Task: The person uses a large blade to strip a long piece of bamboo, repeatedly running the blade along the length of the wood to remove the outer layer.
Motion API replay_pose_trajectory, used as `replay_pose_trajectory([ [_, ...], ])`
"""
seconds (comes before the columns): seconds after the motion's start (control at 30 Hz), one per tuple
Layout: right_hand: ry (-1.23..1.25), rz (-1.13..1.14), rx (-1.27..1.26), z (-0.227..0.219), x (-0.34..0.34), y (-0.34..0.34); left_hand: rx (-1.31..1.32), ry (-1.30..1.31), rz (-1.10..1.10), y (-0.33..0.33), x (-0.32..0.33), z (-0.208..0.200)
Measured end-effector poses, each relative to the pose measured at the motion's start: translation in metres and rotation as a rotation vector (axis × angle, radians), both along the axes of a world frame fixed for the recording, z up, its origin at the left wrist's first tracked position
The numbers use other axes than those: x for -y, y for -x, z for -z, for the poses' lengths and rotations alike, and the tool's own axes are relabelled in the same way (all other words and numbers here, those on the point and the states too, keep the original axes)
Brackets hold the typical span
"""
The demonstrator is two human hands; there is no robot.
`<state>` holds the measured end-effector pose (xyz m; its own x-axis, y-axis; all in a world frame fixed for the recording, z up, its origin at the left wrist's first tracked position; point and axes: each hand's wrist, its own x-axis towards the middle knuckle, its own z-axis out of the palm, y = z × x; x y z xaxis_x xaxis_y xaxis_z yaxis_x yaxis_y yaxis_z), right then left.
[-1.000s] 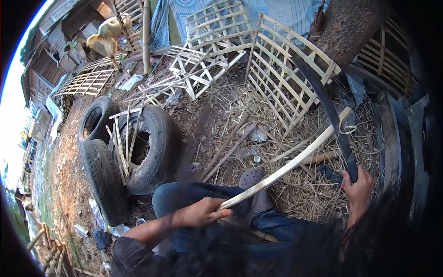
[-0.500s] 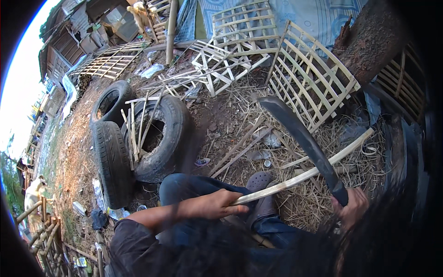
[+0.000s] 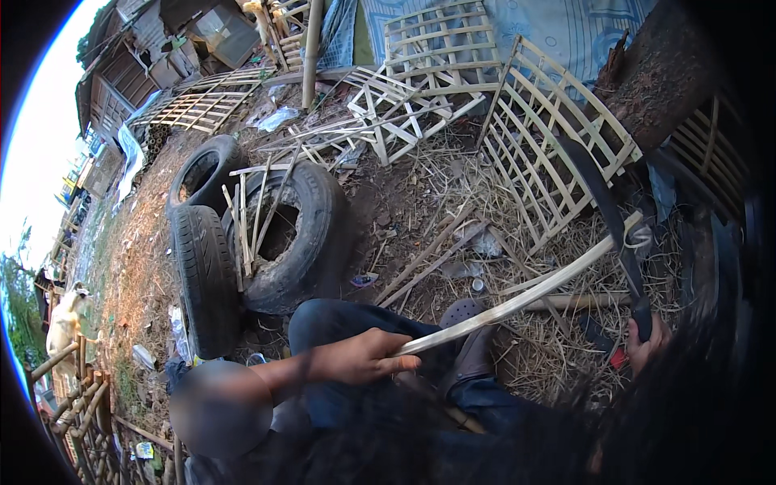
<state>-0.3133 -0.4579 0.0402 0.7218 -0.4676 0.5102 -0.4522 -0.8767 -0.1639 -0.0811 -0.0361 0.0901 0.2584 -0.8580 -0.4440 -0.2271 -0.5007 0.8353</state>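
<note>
My left hand [image 3: 376, 356] is wrapped round the near end of a long pale bamboo strip [image 3: 525, 299], thumb along its side. The strip slants up to the right over straw-littered ground. My right hand [image 3: 649, 343], at the right, grips the handle of a machete [image 3: 600, 187] with a dark, curved blade pointing up and away. The blade crosses the strip close to its far end, where a thin shaving [image 3: 640, 239] curls. Below the strip are my shoe [image 3: 467, 317] and bent jeans-clad leg [image 3: 323, 323]. Dark blurred strands hide part of my right forearm.
Worn tyres [image 3: 202, 279] lie at the left, with thin bamboo strips [image 3: 242, 230] propped in one. Woven bamboo panels [image 3: 558, 145] stand beyond, near a tree trunk [image 3: 667, 73]. A bamboo pole [image 3: 578, 301] lies under the strip. A pale animal [image 3: 65, 323] stands by a fence [image 3: 81, 396].
My right hand has moved the machete rightward along the bamboo strip to near its far end. A red thing now shows beside that hand. My left hand keeps its grip; the view shifts slightly.
</note>
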Motion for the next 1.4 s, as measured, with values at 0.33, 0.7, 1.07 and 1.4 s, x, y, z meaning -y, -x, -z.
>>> replay_pose_trajectory([
  [0.33, -0.039, -0.018, 0.043, 0.005, -0.028, -0.005, -0.019, -0.03, -0.098, 0.004, -0.005, 0.019],
  [0.7, -0.551, -0.089, 0.224, 0.012, -0.035, 0.002, -0.564, -0.2, -0.082, -0.015, -0.004, 0.004],
  [1.07, -0.764, -0.187, 0.186, -0.003, -0.062, -0.024, -0.359, -0.014, -0.038, -0.02, -0.003, 0.011],
  [1.4, -0.028, -0.109, 0.14, 0.0, -0.04, -0.033, -0.286, -0.094, -0.216, -0.01, -0.029, 0.006],
])
